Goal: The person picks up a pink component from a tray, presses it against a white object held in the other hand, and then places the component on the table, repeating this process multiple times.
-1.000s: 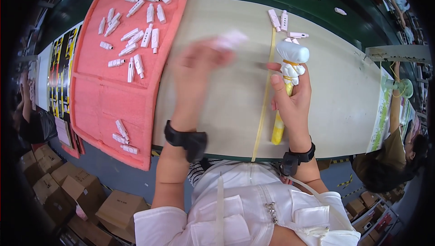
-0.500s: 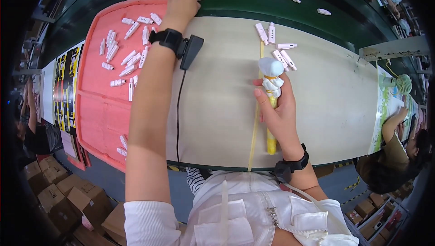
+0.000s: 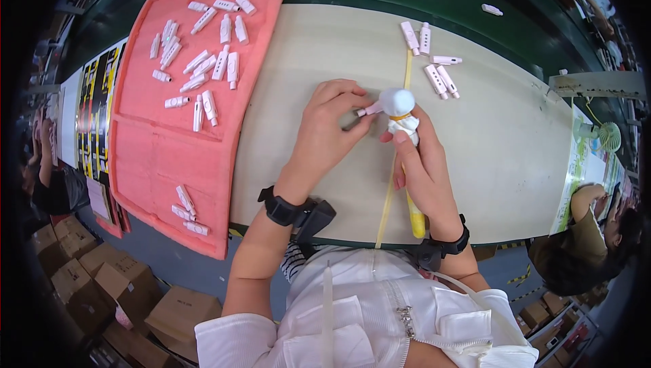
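Note:
My right hand point(image 3: 422, 168) grips a yellow-handled tool whose top is wrapped in white cloth point(image 3: 398, 105). My left hand point(image 3: 327, 131) holds a small white plastic piece point(image 3: 370, 109) by its end and presses it against the cloth tip. Both hands meet over the middle of the pale table point(image 3: 502, 144). A yellow strip point(image 3: 390, 185) runs down the table under my right hand. Both wrists wear black bands.
A pink foam tray point(image 3: 156, 158) at the left holds several small white pieces point(image 3: 203, 63). Several more white pieces point(image 3: 430, 56) lie at the table's far side. Cardboard boxes point(image 3: 115, 287) stand on the floor at lower left. Another person point(image 3: 590, 232) sits at the right.
My left hand has come back from the pink tray with a white piece and now holds it at the cloth tip. My right hand has stayed in place.

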{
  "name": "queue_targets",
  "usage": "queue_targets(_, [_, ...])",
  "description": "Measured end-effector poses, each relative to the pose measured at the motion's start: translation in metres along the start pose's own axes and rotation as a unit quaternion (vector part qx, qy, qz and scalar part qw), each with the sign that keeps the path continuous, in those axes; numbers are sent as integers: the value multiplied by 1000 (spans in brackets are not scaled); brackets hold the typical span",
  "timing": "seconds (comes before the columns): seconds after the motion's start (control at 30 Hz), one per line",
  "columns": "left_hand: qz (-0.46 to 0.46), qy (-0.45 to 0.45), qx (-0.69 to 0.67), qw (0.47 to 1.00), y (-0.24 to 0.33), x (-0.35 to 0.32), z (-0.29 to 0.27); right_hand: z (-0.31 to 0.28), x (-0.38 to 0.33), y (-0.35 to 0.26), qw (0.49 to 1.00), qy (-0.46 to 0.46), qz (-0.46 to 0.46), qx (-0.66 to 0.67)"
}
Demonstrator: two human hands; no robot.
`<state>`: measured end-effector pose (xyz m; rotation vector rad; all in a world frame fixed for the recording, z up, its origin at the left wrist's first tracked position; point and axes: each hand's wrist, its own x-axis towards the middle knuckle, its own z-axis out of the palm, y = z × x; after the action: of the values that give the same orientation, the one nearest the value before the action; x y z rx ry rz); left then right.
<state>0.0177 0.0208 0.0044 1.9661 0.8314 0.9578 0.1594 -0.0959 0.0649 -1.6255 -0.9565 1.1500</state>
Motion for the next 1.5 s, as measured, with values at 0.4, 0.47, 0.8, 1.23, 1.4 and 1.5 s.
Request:
queue_targets(0.4, [8, 37, 28, 999, -8, -7, 1, 8, 1, 20, 971, 67, -146, -175])
queue_targets(0.47, [-1, 32, 14, 999, -7, -6, 3, 9, -2, 13, 970, 75, -148, -175])
queue_targets(0.8, [10, 35, -10, 999, -5, -8, 3, 2, 7, 19, 984, 115, -55, -126])
queue_targets(1.23, [-160, -40, -418, 893, 16, -12, 7, 1, 14, 8, 991, 117, -48, 50])
queue_targets(1.4, [-186, -41, -439, 878, 18, -12, 8, 3, 10, 10, 989, 112, -63, 77])
queue_targets(1.5, [-181, -30, -428, 885, 15, -16, 10, 7, 8, 8, 986, 122, -91, 70])
